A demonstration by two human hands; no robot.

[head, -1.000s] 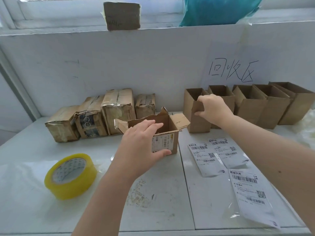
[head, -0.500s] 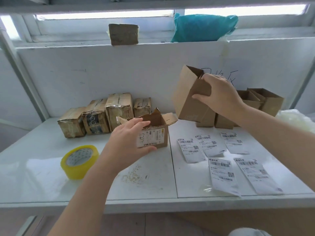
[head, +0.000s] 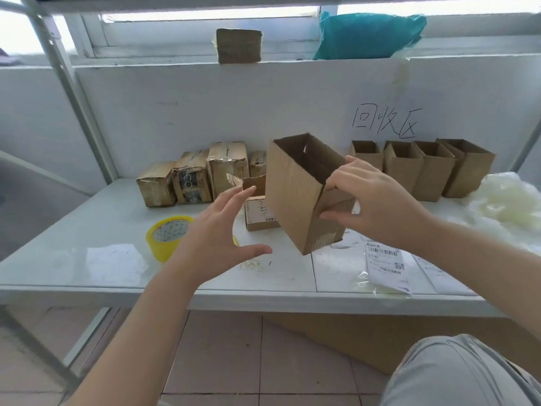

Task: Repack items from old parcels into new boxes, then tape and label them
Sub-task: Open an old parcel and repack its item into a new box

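Note:
My right hand (head: pixel 371 200) grips a new, empty brown box (head: pixel 295 194) by its right rim and holds it tilted above the table, open top facing up and back. My left hand (head: pixel 216 232) hovers open just left of the box, fingers spread, touching nothing. Behind the held box stands the opened old parcel (head: pixel 257 213) with torn flaps and a label on its front. Several taped old parcels (head: pixel 191 177) line the back wall to the left. A yellow tape roll (head: pixel 164 234) lies flat beside my left wrist. Shipping labels (head: pixel 386 263) lie on the table under my right forearm.
Several empty new boxes (head: pixel 421 168) stand in a row at the back right. A heap of white plastic wrap (head: pixel 509 200) lies at the far right. A small box (head: pixel 238 45) and a teal bag (head: pixel 369 35) sit on the ledge above. Flat cardboard (head: pixel 351 338) lies under the white table (head: pixel 87 259).
My right hand has carried the new box from the back row towards me and lower. My left hand has let go of the opened old parcel and now hovers open.

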